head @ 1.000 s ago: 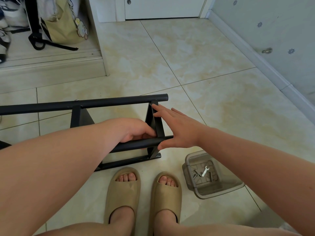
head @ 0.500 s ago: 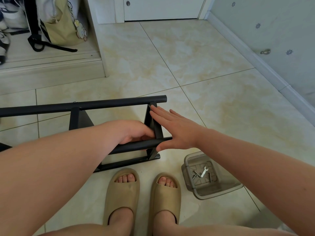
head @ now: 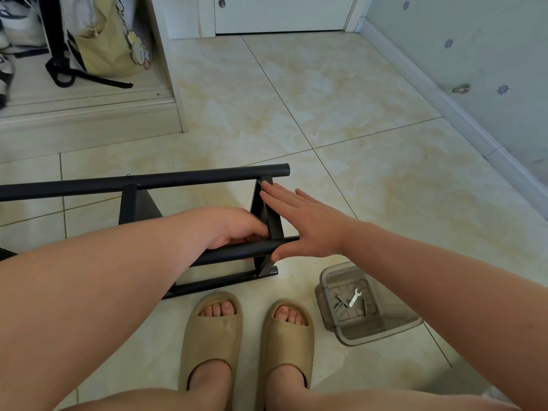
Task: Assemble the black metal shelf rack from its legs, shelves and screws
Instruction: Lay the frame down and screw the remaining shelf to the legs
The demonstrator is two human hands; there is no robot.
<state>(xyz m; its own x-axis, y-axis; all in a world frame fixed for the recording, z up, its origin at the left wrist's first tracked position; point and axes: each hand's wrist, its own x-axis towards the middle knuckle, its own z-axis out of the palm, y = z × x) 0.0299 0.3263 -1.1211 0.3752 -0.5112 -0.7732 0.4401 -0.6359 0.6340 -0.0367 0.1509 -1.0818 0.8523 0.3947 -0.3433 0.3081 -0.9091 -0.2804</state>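
1. Rack (head: 142,182) of matte black round tubes lies sideways on glossy tile, cut off at the left edge.
2. Left hand (head: 237,229) curls around the near tube (fingertips hidden).
3. Right hand (head: 302,226) presses flat, fingers spread, against the end shelf panel (head: 268,209).

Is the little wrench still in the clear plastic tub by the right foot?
Yes, the silver wrench lies on the bottom of the clear tub, among a few screws, untouched by either hand.

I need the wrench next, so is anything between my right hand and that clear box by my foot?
Nothing visible blocks it. The right hand rests flat on the rack's end panel; the open clear box holding the wrench sits just below, with bare floor between.
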